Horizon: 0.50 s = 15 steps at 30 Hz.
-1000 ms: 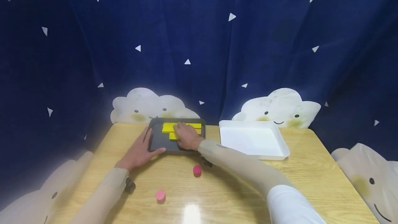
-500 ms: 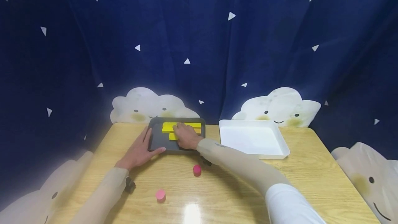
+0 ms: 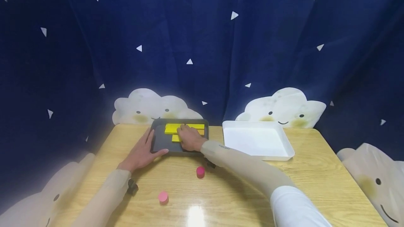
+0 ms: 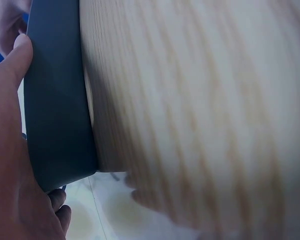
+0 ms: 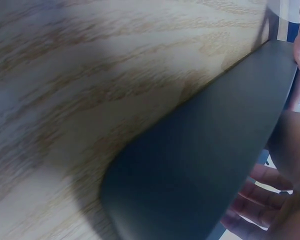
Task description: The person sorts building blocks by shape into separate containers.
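A dark grey tray (image 3: 162,144) sits at the back of the wooden table, holding several yellow blocks (image 3: 173,129). My left hand (image 3: 139,153) lies spread around its near-left corner, thumb along the front rim and fingers at the left side. In the left wrist view the thumb (image 4: 21,52) rests on the rim of the tray wall (image 4: 57,100). Inside the tray my right hand (image 3: 190,138) has its fingers curled down at a yellow block, and the hand hides part of the blocks. From the right wrist, its fingers (image 5: 260,195) show behind the tray's wall (image 5: 190,150).
A white tray (image 3: 258,139) stands to the right of the dark one. In front, a dark pink round piece (image 3: 200,172) and a light pink round piece (image 3: 163,198) sit on the table (image 3: 240,199). A navy curtain (image 3: 202,45) with cloud prints hangs behind.
The right fingers have shifted slightly, and a dark gap now shows between the yellow blocks in the back row. The left hand stays in place at the tray.
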Each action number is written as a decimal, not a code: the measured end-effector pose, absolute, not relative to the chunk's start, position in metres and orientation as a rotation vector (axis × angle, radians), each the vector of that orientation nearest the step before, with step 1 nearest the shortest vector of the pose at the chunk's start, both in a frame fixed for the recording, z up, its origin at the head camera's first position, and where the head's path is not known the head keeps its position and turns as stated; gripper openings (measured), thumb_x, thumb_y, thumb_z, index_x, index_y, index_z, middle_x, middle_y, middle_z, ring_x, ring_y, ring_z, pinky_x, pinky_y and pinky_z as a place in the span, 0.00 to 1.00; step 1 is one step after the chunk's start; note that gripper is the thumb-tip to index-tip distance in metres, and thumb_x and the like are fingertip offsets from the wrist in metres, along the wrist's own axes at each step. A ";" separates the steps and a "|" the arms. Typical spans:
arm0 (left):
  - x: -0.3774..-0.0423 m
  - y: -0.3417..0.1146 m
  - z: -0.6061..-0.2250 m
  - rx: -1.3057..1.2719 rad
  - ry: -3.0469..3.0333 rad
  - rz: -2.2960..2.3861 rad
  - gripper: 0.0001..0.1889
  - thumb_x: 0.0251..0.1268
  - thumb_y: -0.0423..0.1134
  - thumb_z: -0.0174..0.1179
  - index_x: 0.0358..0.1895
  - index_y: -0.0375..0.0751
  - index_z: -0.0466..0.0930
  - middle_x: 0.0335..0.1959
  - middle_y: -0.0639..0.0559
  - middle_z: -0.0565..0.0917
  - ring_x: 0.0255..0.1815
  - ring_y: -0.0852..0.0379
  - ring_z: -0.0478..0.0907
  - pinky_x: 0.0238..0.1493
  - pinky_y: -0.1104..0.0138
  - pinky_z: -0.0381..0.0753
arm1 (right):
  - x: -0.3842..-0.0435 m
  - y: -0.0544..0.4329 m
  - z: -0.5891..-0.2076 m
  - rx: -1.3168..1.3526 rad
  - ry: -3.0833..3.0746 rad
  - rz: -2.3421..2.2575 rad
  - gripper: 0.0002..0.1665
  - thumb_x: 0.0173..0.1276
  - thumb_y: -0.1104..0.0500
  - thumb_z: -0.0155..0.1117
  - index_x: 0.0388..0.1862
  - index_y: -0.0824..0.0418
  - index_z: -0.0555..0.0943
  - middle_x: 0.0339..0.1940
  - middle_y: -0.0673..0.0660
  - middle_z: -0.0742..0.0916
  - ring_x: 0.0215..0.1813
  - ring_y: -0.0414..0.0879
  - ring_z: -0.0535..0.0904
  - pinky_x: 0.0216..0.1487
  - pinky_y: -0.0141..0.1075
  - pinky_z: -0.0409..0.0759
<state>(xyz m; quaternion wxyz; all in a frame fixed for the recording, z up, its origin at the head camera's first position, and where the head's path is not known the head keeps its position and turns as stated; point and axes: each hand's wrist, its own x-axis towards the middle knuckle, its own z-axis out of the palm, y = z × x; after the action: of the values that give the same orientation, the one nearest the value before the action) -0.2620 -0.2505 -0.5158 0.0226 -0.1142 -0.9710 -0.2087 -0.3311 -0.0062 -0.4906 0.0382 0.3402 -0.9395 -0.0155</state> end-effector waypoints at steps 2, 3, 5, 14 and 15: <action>-0.262 -0.250 -0.515 -0.351 -3.010 -0.643 0.67 0.64 0.83 0.54 0.87 0.31 0.44 0.89 0.32 0.43 0.87 0.30 0.46 0.84 0.38 0.53 | -0.331 -0.006 -0.491 1.045 -2.880 -0.054 0.17 0.70 0.62 0.68 0.57 0.60 0.81 0.49 0.55 0.83 0.48 0.48 0.81 0.45 0.40 0.87; -0.262 -0.250 -0.515 -0.351 -3.010 -0.642 0.67 0.64 0.83 0.55 0.87 0.31 0.44 0.89 0.32 0.43 0.87 0.30 0.46 0.84 0.38 0.53 | -0.331 -0.006 -0.491 1.045 -2.879 -0.053 0.17 0.71 0.61 0.68 0.56 0.60 0.81 0.49 0.55 0.83 0.48 0.48 0.81 0.45 0.40 0.87; -0.261 -0.250 -0.514 -0.352 -3.011 -0.641 0.67 0.65 0.82 0.55 0.87 0.31 0.44 0.89 0.32 0.43 0.87 0.30 0.46 0.84 0.38 0.52 | -0.331 -0.005 -0.490 1.046 -2.876 -0.051 0.16 0.71 0.61 0.69 0.56 0.60 0.82 0.48 0.55 0.83 0.47 0.47 0.80 0.44 0.39 0.86; -0.259 -0.249 -0.513 -0.359 -3.013 -0.647 0.66 0.65 0.81 0.56 0.87 0.31 0.43 0.89 0.32 0.43 0.87 0.30 0.46 0.84 0.38 0.52 | -0.329 -0.002 -0.486 1.039 -2.881 -0.030 0.15 0.70 0.59 0.71 0.54 0.58 0.81 0.47 0.54 0.82 0.44 0.46 0.79 0.40 0.36 0.84; -0.260 -0.249 -0.513 -0.361 -3.014 -0.646 0.66 0.66 0.81 0.56 0.87 0.30 0.43 0.89 0.32 0.42 0.87 0.29 0.46 0.84 0.38 0.52 | -0.329 -0.001 -0.485 1.035 -2.883 -0.026 0.16 0.70 0.59 0.71 0.54 0.58 0.81 0.47 0.54 0.82 0.44 0.45 0.79 0.40 0.36 0.84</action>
<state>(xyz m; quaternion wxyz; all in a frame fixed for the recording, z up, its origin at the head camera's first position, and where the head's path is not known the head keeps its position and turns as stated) -0.2597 -0.2487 -0.5134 0.0191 -0.1164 -0.9709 -0.2083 -0.3288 -0.0015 -0.4849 0.0391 0.3376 -0.9404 -0.0085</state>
